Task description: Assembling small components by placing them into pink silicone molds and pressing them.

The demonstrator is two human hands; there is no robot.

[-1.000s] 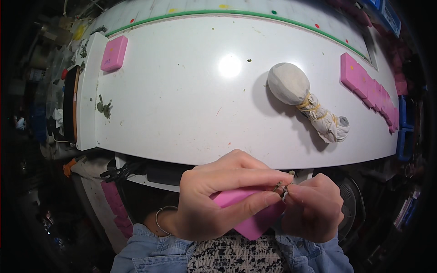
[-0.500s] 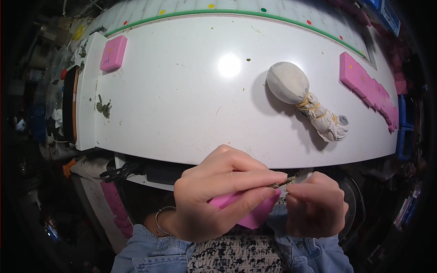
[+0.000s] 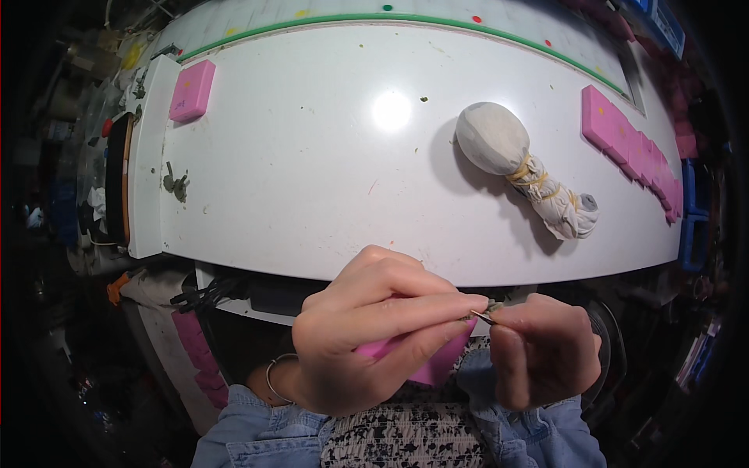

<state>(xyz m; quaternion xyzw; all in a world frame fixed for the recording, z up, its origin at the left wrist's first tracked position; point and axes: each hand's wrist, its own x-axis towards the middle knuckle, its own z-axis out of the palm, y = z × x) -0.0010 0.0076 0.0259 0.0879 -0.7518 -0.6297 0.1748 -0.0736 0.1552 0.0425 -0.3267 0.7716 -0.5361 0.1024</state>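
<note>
Above my lap, just off the table's front edge, my left hand (image 3: 367, 335) is closed round a pink block (image 3: 441, 360) that looks like a rubber mould. Its fingers and thumb press together at the block's far right corner. My right hand (image 3: 550, 351) pinches a thin, pointed metal tool (image 3: 483, 317), perhaps tweezers, whose tip meets that corner by the left fingertips. A small greenish bit (image 3: 493, 306) shows there, too small to name. The fingers hide most of the block and the tool's rear end.
On the white table (image 3: 296, 179) lies a cloth pouch (image 3: 493, 139) bound with yellow bands. Several pink blocks (image 3: 616, 132) line the right side; another pink block (image 3: 192, 90) sits far left near greenish scraps (image 3: 176, 184). A green-edged conveyor belt (image 3: 335, 12) runs along the back.
The tool's tip has come up against the left fingertips and shows more plainly. Both hands have shifted slightly. The coloured dots on the belt have slid left.
</note>
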